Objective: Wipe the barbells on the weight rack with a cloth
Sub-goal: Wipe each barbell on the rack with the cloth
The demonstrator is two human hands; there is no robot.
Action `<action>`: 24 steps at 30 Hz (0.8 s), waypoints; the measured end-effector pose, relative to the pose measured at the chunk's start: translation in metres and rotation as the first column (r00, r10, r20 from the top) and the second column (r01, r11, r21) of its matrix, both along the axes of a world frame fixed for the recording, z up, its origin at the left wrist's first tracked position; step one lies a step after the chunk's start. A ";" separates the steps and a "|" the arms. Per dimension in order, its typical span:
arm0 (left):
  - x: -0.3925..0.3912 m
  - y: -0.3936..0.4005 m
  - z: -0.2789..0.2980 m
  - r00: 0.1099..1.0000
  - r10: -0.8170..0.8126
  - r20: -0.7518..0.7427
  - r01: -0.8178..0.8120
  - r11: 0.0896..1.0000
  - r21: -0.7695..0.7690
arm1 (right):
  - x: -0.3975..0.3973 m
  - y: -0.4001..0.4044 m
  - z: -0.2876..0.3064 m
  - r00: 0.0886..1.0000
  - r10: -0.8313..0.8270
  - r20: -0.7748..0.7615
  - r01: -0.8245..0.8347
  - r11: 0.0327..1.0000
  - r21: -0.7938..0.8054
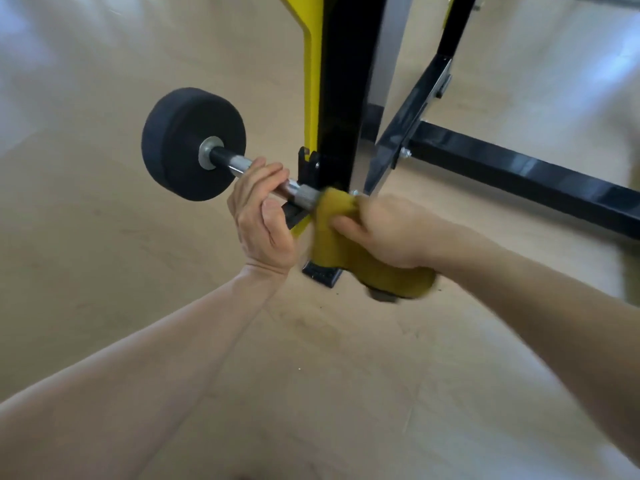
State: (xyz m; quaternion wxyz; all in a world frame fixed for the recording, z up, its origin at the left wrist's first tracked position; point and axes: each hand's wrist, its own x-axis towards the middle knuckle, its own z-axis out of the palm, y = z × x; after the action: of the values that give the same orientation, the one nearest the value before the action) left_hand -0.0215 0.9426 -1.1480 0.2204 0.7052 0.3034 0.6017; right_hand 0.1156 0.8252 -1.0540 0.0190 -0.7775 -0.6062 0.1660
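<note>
From the head camera, looking down: a barbell (242, 169) lies low on a black and yellow weight rack (341, 98), its shaft resting in a small black hook (309, 164) on the upright. One round black weight (192, 143) sticks out to the left of the upright, clear of the pale wooden floor (104, 271).

The left hand (261, 216) grips the bare metal shaft just beside the hook, fingers curled over the top and thumb beneath, apparently steadying the bar. The right hand (384, 230) clamps a mustard-yellow cloth (341, 237) round the shaft right at the upright, next to the ridged part of the bar. The loose end of the cloth hangs down past the rack's black foot (320, 273). Cloth and right hand are blurred, which suggests a rubbing stroke is under way.

How much is done is hard to say. The shaft shows bright between the weight and the cloth, but shine alone does not prove it has been wiped. The rest of this bar, behind the upright, is hidden, so I cannot tell its state. A black cross-beam (519, 174) runs off to the right along the floor. No other barbells are in view, so I judge the job is in progress on this one, with any others on the rack to be checked.
</note>
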 end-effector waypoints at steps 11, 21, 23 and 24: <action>-0.014 0.004 -0.004 0.989 -0.129 -0.074 0.128 0.992 -0.018 | 0.015 -0.094 0.003 0.961 -0.023 0.275 -0.008 0.994 0.110; -0.016 0.001 0.000 0.981 -0.181 -0.064 0.175 0.980 -0.092 | -0.027 0.012 -0.017 0.964 0.021 0.265 -0.089 0.965 0.248; -0.022 0.001 0.003 0.970 -0.205 -0.130 0.198 0.978 -0.070 | -0.006 -0.033 -0.014 0.960 0.041 0.278 -0.093 0.980 0.176; -0.024 0.001 0.005 0.962 -0.220 -0.162 0.212 0.975 -0.065 | 0.005 -0.061 -0.008 0.969 0.014 0.248 -0.046 0.991 0.124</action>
State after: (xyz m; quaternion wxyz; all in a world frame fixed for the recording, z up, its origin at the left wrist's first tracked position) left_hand -0.0453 0.9440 -1.1431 0.2749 0.7771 0.2562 0.5049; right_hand 0.1205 0.7643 -1.0623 -0.0087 -0.7801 -0.6250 0.0290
